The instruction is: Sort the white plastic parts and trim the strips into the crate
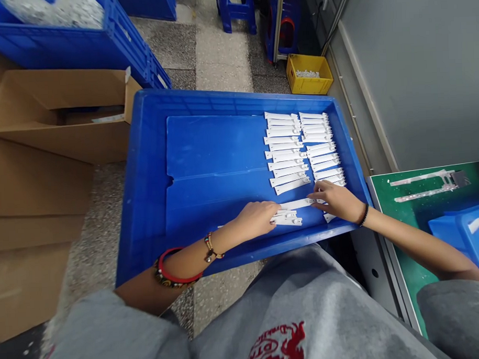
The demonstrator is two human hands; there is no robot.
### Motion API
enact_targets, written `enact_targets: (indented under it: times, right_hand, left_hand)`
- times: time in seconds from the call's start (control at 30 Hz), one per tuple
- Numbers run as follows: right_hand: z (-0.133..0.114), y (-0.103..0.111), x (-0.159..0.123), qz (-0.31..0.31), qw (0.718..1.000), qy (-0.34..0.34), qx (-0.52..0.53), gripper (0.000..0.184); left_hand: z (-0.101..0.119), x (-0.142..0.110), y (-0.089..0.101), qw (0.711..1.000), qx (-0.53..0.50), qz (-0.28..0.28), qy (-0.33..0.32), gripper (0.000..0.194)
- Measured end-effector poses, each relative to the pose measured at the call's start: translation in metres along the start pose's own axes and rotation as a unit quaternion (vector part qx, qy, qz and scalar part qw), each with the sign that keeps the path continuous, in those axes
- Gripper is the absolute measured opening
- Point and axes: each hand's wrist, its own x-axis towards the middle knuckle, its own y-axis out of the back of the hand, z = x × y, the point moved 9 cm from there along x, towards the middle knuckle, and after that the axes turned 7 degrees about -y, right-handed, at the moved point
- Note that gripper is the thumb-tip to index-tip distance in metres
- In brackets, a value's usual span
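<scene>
A large blue tray [221, 99] lies in front of me. On its right side, slim white plastic strips [288, 157] with notched ends are laid flat in two columns. My left hand [258, 219] is closed at the left end of one white plastic strip [297, 204]. The fingers of my right hand [336, 201] pinch that same strip near its notched right end. Several loose strips [290, 218] lie close together by my left fingers, partly hidden by that hand. More strips at the lower right are partly covered by my right hand.
Cardboard boxes [39, 176] stand left of the tray, with a blue crate [128, 47] behind. A yellow bin [310, 83] with small white parts sits beyond the tray. At right, a green-topped table [410, 231] holds a metal fixture [447, 181] and a blue bin [457, 229].
</scene>
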Motion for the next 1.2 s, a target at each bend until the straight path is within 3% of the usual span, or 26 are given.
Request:
enact_targets:
  times: [0.1,0.23,0.4,0.63,0.7,0.77,0.87,1.0,1.2]
  right_hand:
    - [-0.015,-0.007,0.008,-0.018,1.0,-0.005,-0.021,0.026]
    - [-0.029,0.0,0.007,-0.002,1.0,-0.022,-0.022,0.033]
    - [-0.057,-0.025,0.003,-0.113,0.991,0.04,0.051,0.017]
    - [-0.031,-0.02,0.004,-0.048,0.995,-0.041,-0.074,0.015]
    - [-0.025,-0.012,0.002,-0.025,0.995,-0.062,-0.075,0.012]
    - [-0.022,-0.007,0.001,-0.008,0.996,-0.073,-0.054,0.021]
    - [-0.025,-0.008,0.005,-0.018,0.997,-0.07,-0.021,0.041]
    - [-0.025,-0.015,0.013,-0.054,0.996,-0.068,-0.025,0.029]
    - [-0.016,-0.01,0.013,-0.028,0.996,-0.077,-0.03,0.028]
  left_hand:
    - [0.003,-0.005,0.003,0.999,0.0,-0.042,-0.016,0.023]
    - [0.009,-0.011,0.012,0.997,-0.015,-0.064,-0.042,0.018]
    - [0.012,-0.011,0.01,0.994,-0.043,-0.076,-0.063,0.014]
    - [0.019,-0.013,0.009,0.994,-0.015,-0.049,-0.094,0.016]
    - [0.021,-0.012,0.011,0.994,0.026,-0.034,-0.1,0.019]
    - [0.024,-0.012,0.013,0.992,0.069,-0.021,-0.103,0.021]
    - [0.027,-0.012,0.011,0.989,0.098,-0.021,-0.105,0.022]
    - [0.028,-0.015,0.01,0.989,0.103,-0.021,-0.107,0.028]
    - [0.023,-0.014,0.012,0.989,0.102,-0.007,-0.106,0.02]
